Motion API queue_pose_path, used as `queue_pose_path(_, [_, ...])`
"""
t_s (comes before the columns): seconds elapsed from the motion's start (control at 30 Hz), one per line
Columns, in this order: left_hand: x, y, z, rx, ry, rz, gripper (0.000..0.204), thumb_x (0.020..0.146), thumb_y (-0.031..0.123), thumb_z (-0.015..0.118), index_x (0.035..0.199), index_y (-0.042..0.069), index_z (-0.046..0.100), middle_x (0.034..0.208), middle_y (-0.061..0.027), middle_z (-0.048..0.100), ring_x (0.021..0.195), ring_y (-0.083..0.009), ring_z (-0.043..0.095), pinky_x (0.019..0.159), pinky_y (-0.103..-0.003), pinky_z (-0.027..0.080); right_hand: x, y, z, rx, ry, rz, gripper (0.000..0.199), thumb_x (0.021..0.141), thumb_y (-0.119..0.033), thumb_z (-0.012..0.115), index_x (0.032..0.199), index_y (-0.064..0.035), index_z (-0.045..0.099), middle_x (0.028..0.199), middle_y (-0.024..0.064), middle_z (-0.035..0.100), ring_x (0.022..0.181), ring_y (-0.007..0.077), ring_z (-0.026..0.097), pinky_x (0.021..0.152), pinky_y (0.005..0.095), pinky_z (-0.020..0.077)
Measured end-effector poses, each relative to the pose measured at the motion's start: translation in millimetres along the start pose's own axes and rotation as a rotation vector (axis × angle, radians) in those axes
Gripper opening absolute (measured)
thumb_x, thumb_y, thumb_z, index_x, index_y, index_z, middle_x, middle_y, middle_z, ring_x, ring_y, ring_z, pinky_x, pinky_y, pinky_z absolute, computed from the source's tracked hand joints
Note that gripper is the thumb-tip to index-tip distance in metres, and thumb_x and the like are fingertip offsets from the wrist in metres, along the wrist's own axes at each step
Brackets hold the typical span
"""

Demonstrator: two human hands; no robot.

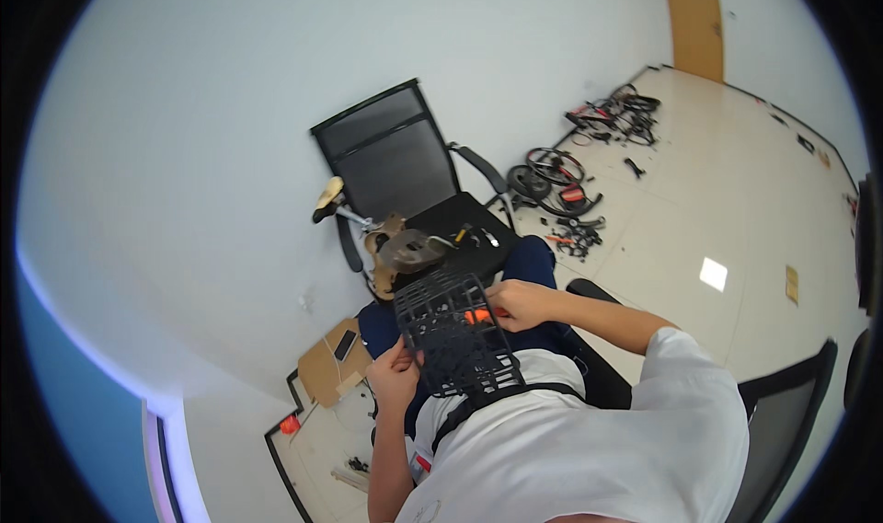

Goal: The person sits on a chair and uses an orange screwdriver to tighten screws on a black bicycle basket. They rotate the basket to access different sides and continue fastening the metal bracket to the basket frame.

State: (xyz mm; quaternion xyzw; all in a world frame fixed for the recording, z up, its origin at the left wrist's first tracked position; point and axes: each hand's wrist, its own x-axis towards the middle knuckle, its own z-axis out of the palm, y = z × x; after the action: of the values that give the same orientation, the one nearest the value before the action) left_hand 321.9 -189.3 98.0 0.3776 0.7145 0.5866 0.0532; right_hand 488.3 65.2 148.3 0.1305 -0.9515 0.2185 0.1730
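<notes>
I hold a black openwork basket [452, 334], like a wire grid frame, on my lap. My left hand [394, 373] grips its left edge. My right hand [518, 303] rests on its right side, fingers pinched at a small orange part [477, 316] against the grid. I sit in a chair, white shirt below.
A black mesh office chair [397, 160] faces me with tools and a metal disc-shaped part [411, 248] on its seat. Bicycle wheels and parts [559, 180] lie on the floor at right. A cardboard piece with a phone [336, 362] lies at left. Another chair [782, 413] is behind right.
</notes>
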Motion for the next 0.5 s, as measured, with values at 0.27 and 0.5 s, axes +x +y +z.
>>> queue_pose_path(0.27, [2,17,-2,0.107,0.010,-0.013,0.044,0.079,-0.007,0.070,0.123,-0.002,0.064,0.081,-0.0032,0.069,0.070,-0.0023,0.060,0.062,-0.016,0.047,2,-4,0,-0.245,0.295,-0.155,0.017,0.072,-0.011,0.069,0.085,-0.0013,0.066,0.087,0.0099,0.064,0.086,0.0273,0.063,0.069,0.0382,0.0529])
queue_pose_path(0.5, [1,3,3,0.031,0.103,-0.029,0.045,0.078,-0.002,0.074,0.122,-0.005,0.062,0.081,-0.0071,0.072,0.070,-0.0058,0.065,0.067,-0.020,0.051,2,-4,4,-0.105,0.148,0.095,0.019,0.069,-0.018,0.070,0.077,-0.0019,0.063,0.069,0.0138,0.060,0.066,0.0355,0.062,0.061,0.0426,0.0501])
